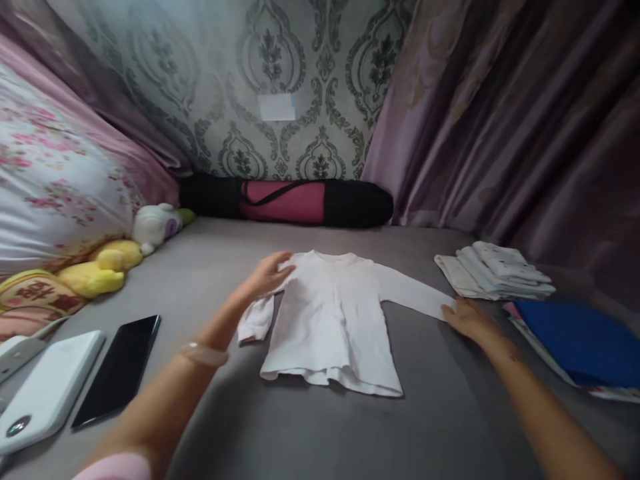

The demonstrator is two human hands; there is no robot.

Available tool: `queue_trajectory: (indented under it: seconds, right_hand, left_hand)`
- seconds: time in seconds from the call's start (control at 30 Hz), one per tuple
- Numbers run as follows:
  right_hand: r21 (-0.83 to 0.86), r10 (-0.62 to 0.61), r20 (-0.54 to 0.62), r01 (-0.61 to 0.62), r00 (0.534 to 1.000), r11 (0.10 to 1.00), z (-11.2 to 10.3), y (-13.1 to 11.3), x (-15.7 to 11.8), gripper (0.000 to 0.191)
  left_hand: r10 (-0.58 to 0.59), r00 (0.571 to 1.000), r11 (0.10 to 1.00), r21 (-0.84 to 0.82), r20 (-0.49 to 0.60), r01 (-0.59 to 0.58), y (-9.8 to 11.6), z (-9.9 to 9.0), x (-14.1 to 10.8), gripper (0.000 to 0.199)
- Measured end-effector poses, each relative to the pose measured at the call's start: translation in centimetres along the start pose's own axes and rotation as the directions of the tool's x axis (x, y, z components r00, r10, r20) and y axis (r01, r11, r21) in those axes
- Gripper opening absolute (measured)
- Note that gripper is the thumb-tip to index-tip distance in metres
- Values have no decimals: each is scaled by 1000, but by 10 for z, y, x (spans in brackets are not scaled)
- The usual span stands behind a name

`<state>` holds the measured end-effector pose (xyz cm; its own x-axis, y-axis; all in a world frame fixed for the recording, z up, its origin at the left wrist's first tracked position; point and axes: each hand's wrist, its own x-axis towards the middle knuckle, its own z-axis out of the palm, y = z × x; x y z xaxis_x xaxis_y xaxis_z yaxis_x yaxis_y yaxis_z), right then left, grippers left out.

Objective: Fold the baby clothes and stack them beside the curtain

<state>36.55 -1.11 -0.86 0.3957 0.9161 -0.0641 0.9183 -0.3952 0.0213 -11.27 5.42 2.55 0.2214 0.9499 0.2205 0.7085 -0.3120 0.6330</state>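
Observation:
A small white long-sleeved shirt (pixel 330 320) lies spread on the grey bed sheet (pixel 320 433), its neckline toward the wall. One sleeve stretches out to the right; the other bends down along the left side. My left hand (pixel 270 275) rests at the left shoulder of the shirt, fingers apart, the palm side hidden. At the end of the outstretched sleeve, my right hand (pixel 466 319) has its fingers closed on the cuff.
Folded light cloths (pixel 500 270) and a blue folded cloth (pixel 575 340) lie at right. A black phone (pixel 117 370), white power bank (pixel 50 387) and plush toys (pixel 100 270) line the left. A black-and-red bag (pixel 285 200) lies by the wall.

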Motion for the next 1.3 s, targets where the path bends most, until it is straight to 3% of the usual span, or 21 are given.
queue_trajectory:
  seconds: [0.1, 0.17, 0.2, 0.3, 0.37, 0.43, 0.5, 0.6, 0.67, 0.77, 0.87, 0.93, 1.0, 1.07, 1.13, 1.2, 1.27, 1.3]
  right_hand:
    - [-7, -83, -66, 83, 994, 997, -22, -41, -1, 48]
    - [83, -239, -107, 249, 965, 965, -28, -89, -2, 45]
    - [145, -360, -118, 375, 926, 916, -29, -118, -3, 45]
    - [295, -623, -127, 629, 772, 719, -22, -213, -7, 47]
    - [354, -705, -125, 695, 698, 626, -15, -271, -12, 47]
    - [392, -733, -112, 708, 671, 588, -9, -316, -17, 48]
    - [404, -738, -110, 708, 665, 578, -4, -346, -21, 47]
    - [402, -726, -108, 698, 679, 593, 8, -364, -24, 45]
    - [396, -710, -105, 684, 697, 613, 16, -365, -25, 46]
    - [388, -693, -106, 671, 713, 632, 25, -363, -26, 51]
    - [382, -690, -121, 675, 714, 632, 28, -362, -28, 53]
    - [378, -686, -138, 678, 715, 631, 28, -362, -30, 54]
    - [370, -681, -158, 682, 715, 631, 29, -363, -31, 54]
    - [356, -678, -176, 689, 713, 632, 30, -363, -33, 55]
    - [331, -677, -192, 696, 710, 637, 30, -363, -35, 55]
    - [296, -677, -200, 702, 708, 647, 30, -363, -37, 54]
    - [259, -680, -208, 710, 703, 655, 30, -363, -39, 54]
    - [244, -683, -209, 713, 700, 657, 30, -364, -40, 54]
  left_hand:
    - [-315, 945, 937, 133, -81, 324, -38, -46, -43, 42]
    - [-471, 882, 869, 173, 6, 463, -48, -62, -71, 41]
    - [-525, 850, 842, 171, 43, 512, -48, -65, -83, 43]
    - [-594, 800, 803, 116, 86, 584, -38, -58, -107, 49]
    - [-608, 791, 794, 85, 72, 602, -31, -47, -111, 51]
    - [-623, 781, 781, 87, 48, 618, -27, -37, -109, 47]
    - [-637, 771, 767, 94, -1, 635, -27, -28, -105, 40]
    - [-666, 745, 743, 46, -41, 667, -29, -23, -101, 33]
    - [-667, 743, 744, -17, 48, 668, -31, -24, -98, 27]
    - [-558, 810, 815, -66, 183, 576, -31, -36, -89, 12]
    - [-408, 913, 907, 124, 19, 403, -27, -57, -73, 10]
    - [-227, 964, 901, 347, -137, 262, -26, -70, -64, 15]
    - [-20, 973, 830, 539, -231, 145, -30, -77, -61, 22]
    - [99, 968, 738, 670, -232, 86, -42, -78, -66, 28]
    - [85, 988, 676, 735, -130, 39, -62, -75, -79, 32]
    - [-51, 999, 661, 749, -5, 38, -81, -72, -94, 35]
    - [-204, 979, 678, 721, -2, 143, -96, -73, -104, 40]
    - [-268, 962, 687, 689, -56, 232, -101, -75, -105, 42]
